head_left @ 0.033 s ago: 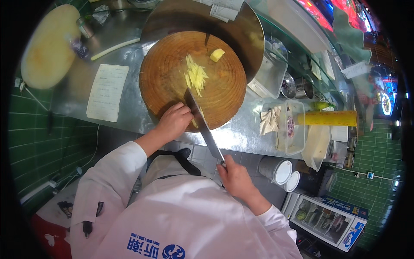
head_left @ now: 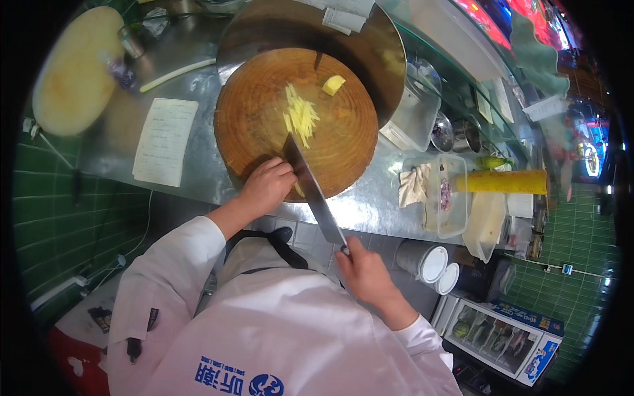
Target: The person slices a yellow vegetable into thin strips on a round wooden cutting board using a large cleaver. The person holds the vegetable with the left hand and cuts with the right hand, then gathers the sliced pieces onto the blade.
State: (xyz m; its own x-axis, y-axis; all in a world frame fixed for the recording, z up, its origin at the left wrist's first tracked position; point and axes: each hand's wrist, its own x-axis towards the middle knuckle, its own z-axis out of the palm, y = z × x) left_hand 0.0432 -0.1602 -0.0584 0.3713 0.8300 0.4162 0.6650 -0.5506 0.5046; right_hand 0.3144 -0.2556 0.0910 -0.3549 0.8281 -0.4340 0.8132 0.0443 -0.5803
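Observation:
A round wooden chopping block [head_left: 244, 112] lies in front of me on the metal counter. My right hand [head_left: 366, 269], low and to the right, is closed round the handle of a cleaver [head_left: 313, 198]. The long blade slants up and left across the block's near edge. My left hand [head_left: 267, 186] has its fingers curled against the left side of the blade, holding down a pale yellow piece [head_left: 299, 190] that is mostly hidden. Beyond the blade tip sits a heap of thin pale yellow strips [head_left: 301, 117]. A chunk of the same colour [head_left: 333, 84] rests farther right.
A curved metal sheet [head_left: 389, 72] stands behind the block. Left of it lie a handwritten paper [head_left: 165, 142], a pale stalk [head_left: 175, 74] and an oval white board [head_left: 76, 72]. Right are a clear plastic container [head_left: 452, 221], a crumpled cloth [head_left: 414, 185] and a yellow roll [head_left: 505, 182].
The cleaver's handle and my right hand have shifted very slightly to the right. My left hand and the yellow strips look the same.

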